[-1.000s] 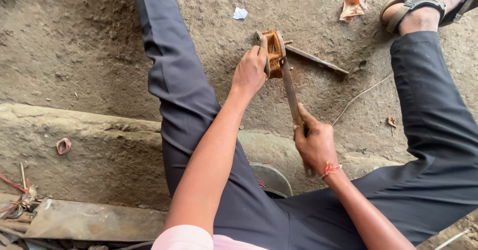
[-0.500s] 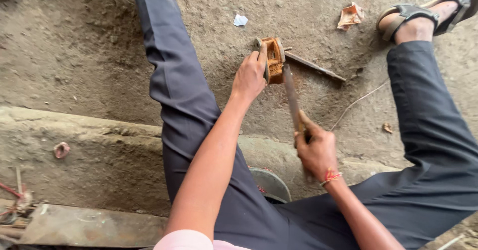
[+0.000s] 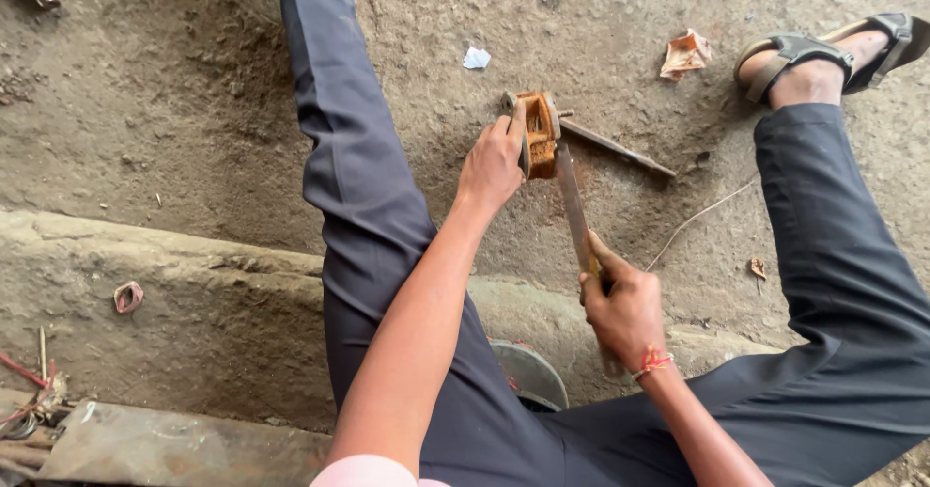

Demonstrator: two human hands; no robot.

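The left hand (image 3: 494, 162) is gripping a small rusty orange metal part (image 3: 539, 134), blocky and slotted, which is sitting on the dirt ground (image 3: 174, 109) between the person's spread legs. The right hand (image 3: 625, 308) is clenching the handle end of a long flat file (image 3: 573, 206) (grey, dull, narrow), whose far tip is lying against the part. A thin metal rod (image 3: 620, 150) is sticking out behind the part, towards the sandalled foot (image 3: 823, 56).

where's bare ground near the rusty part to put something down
Bare dirt lies left of the left leg, and between the long rod and the right leg. It is crowded where the left hand grips the rusty part and the right hand holds the flat tool.
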